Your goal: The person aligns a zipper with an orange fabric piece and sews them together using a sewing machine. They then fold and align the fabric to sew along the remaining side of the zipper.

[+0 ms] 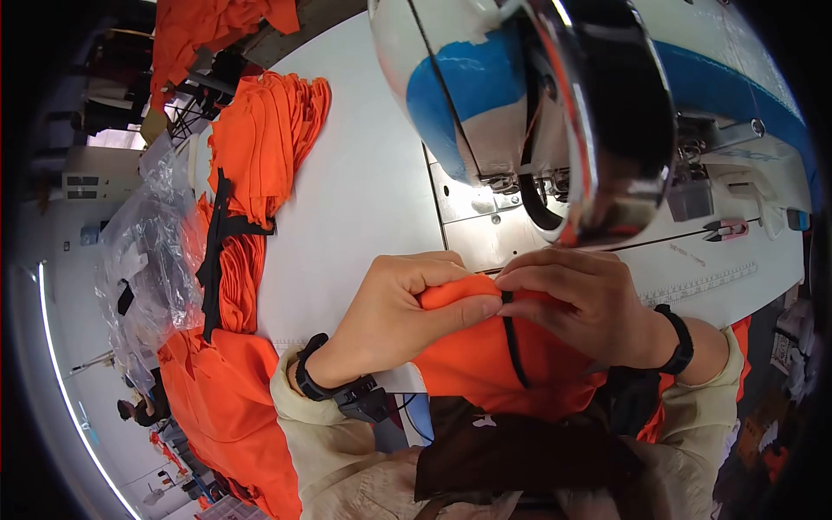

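Observation:
Orange fabric [464,360] with a thin black strip [516,351] along it hangs over the near edge of the sewing table. My left hand [407,303] is closed on a folded edge of this fabric, thumb in front. Close beside it, my right hand [585,299] pinches the same edge near the top of the black strip. Both hands are just in front of the sewing machine [485,95], apart from its needle area. The fingertips nearly meet, and part of the fold is hidden behind them.
A stack of orange fabric pieces [269,139] lies at the left of the white table [355,147], with a black strip [212,260] over it. Clear plastic [156,251] hangs beyond. Pink thread snips [728,230] and a printed ruler [702,284] are at the right.

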`<state>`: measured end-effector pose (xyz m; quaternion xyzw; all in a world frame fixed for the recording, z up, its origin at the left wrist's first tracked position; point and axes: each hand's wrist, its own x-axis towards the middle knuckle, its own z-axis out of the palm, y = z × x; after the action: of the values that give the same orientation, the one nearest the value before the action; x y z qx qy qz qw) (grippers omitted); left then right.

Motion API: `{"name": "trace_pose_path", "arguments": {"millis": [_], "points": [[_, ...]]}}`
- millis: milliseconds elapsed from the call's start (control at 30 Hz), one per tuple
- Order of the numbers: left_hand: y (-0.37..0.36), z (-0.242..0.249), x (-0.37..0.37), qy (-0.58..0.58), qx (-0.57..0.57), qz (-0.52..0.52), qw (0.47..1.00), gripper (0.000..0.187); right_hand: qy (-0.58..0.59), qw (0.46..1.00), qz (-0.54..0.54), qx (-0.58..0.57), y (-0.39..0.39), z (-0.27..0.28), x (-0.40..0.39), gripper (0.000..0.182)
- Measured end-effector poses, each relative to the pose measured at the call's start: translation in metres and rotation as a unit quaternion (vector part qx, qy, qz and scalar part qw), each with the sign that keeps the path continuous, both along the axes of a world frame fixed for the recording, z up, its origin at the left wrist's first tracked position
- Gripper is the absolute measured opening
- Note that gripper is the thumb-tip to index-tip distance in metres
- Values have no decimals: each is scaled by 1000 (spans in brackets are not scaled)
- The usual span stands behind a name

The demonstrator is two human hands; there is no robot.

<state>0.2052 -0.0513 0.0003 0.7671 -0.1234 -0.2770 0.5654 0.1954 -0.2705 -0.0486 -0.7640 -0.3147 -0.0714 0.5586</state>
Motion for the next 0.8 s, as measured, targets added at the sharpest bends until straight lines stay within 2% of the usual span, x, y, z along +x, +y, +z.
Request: {"name": "trace_pose_path", "arguments": {"millis": [467, 700, 800], "points": [[-3, 4, -2, 21, 9, 23, 999, 14, 140, 989, 29, 24, -1, 7, -2, 18], [-4, 4, -5, 16, 8, 30, 999, 13, 117, 992, 21, 40, -1, 6, -2, 15], [-10, 10, -7, -9, 74, 90, 993, 17, 140, 990, 14, 18, -2, 9, 0, 15]]}}
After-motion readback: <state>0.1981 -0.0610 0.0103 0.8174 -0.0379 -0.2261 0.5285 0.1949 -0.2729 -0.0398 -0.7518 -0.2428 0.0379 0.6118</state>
